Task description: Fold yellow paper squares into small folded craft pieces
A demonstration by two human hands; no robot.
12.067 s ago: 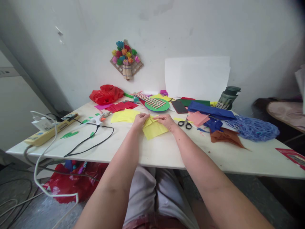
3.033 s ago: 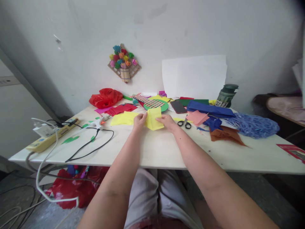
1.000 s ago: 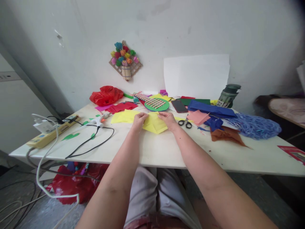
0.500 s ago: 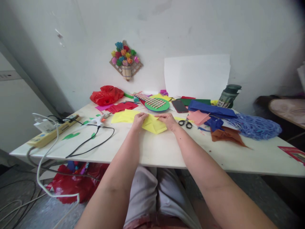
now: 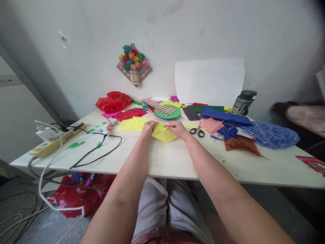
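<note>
A creased sheet of yellow tissue paper [image 5: 165, 134] is held between my two hands, just above the table near its middle. My left hand [image 5: 149, 128] pinches its left side, fingers closed. On the upper right edge, my right hand [image 5: 177, 128] has thumb and fingers pressed together on the paper. More yellow tissue paper [image 5: 132, 124] lies flat to the left of my left hand. Black-handled scissors [image 5: 197, 131] rest to the right of my right hand. Beyond the hands sits a green disc [image 5: 174, 113] with a lattice of striped sticks on it.
At left are a glue gun [image 5: 104, 129] with a looping black cord and a power strip [image 5: 57, 139]. A phone [image 5: 191, 113], pink paper [image 5: 210, 125], blue paper [image 5: 225, 116], brown paper [image 5: 241, 145], blue string [image 5: 274, 135] and a bottle [image 5: 244, 102] occupy the right side.
My right hand has shifted slightly left, toward my left hand, with its grip on the yellow paper. The paper is folded in a little more; my left hand is almost still.
</note>
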